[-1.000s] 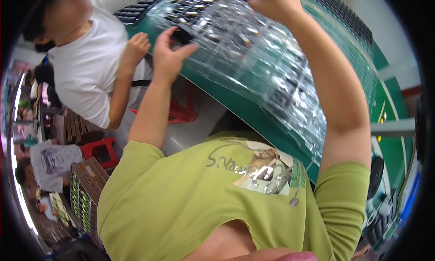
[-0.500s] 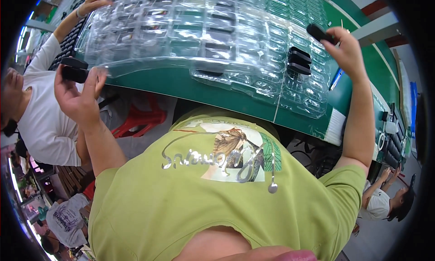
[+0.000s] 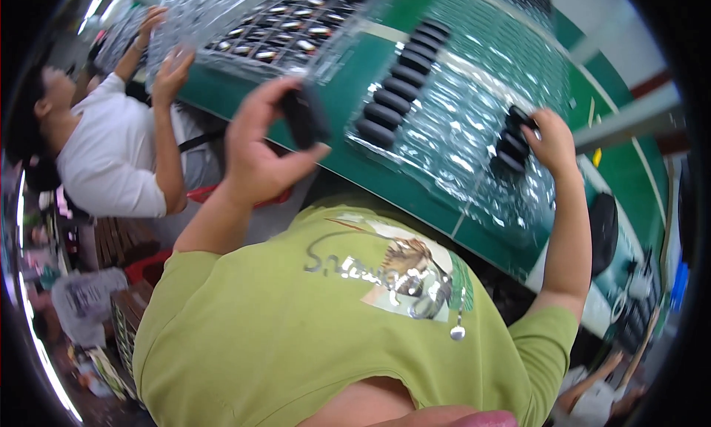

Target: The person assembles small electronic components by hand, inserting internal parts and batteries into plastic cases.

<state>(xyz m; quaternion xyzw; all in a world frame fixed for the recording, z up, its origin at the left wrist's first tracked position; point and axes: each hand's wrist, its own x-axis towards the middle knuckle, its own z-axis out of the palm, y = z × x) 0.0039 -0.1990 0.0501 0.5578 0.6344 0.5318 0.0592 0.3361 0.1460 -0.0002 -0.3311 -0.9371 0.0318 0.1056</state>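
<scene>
My left hand (image 3: 255,142) is raised over the table's near edge, its thumb and fingers closed on a black oblong piece (image 3: 302,122) with rounded ends. My right hand (image 3: 554,144) reaches down to a clear plastic tray (image 3: 452,157) with rows of moulded pockets. Its fingertips pinch a black piece (image 3: 521,117) at the top of a short row of similar black pieces (image 3: 509,151). Further left in the same tray runs a longer row of black oblong pieces (image 3: 406,79). Motion blurs the small details of the pieces.
Left of the tray, another tray (image 3: 296,23) holds many dark parts with shiny bits. A co-worker in a white shirt (image 3: 111,142) sits there, hands near clear plastic sheets (image 3: 196,16). A grey post (image 3: 629,127) and a black pouch (image 3: 603,234) stand to the right.
My left hand has let go of the clear tray's edge and moved right, keeping the black piece. The upper tray no longer covers the lower one. My right hand has come down to the tray's pieces.
</scene>
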